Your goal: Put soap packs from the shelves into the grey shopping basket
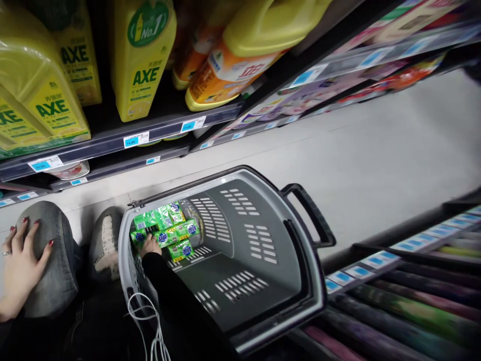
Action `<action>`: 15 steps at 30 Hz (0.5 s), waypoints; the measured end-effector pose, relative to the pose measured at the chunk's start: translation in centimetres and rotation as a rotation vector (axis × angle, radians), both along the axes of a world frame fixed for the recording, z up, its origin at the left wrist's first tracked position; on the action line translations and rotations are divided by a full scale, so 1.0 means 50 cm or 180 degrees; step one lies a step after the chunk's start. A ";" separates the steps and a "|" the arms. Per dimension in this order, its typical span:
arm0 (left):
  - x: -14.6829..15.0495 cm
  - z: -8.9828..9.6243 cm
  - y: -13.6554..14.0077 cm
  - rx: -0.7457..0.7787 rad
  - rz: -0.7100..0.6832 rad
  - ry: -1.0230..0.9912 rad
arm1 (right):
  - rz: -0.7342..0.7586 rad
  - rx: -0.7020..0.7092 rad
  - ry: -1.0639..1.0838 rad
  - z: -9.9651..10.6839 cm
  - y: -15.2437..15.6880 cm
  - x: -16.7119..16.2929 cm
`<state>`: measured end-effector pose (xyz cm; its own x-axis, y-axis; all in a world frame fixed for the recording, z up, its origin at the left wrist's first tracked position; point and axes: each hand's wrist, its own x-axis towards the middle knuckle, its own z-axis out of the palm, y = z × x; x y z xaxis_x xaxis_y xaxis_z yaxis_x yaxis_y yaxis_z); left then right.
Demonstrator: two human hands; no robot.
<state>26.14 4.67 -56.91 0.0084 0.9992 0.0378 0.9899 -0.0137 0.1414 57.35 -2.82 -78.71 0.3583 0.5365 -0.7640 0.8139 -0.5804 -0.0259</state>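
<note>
My left hand (26, 255) lies with fingers spread on my denim-covered knee (52, 271), holding nothing. My right hand (150, 244) reaches down into a grey shopping basket (259, 195), its fingers curled at the end of a green packet (176, 233) with blue logos. Similar shiny green packets lie beside it, one group (160, 216) nearer the shelf and another (180, 249) on the opposite side. A clear, see-through item (195, 218) partly shows at the packets' far end. My fingertips are partly hidden among the wrappers.
Yellow AXE bottles (141, 65) and an orange-labelled bottle (233, 65) stand on the shelf (101, 143) ahead. The basket's black handle (310, 213) sticks out to the right. A white cable (156, 321) hangs by the near rim. Another goods rack (413, 301) is at lower right.
</note>
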 end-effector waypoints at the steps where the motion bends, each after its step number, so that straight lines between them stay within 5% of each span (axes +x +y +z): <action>1: 0.000 -0.001 0.000 -0.0002 -0.0023 0.0011 | 0.0011 0.0006 -0.0010 -0.002 0.000 -0.014; 15: 0.007 0.002 0.004 -0.0064 0.0000 0.0041 | -0.0188 -0.0134 -0.0410 -0.022 -0.008 -0.029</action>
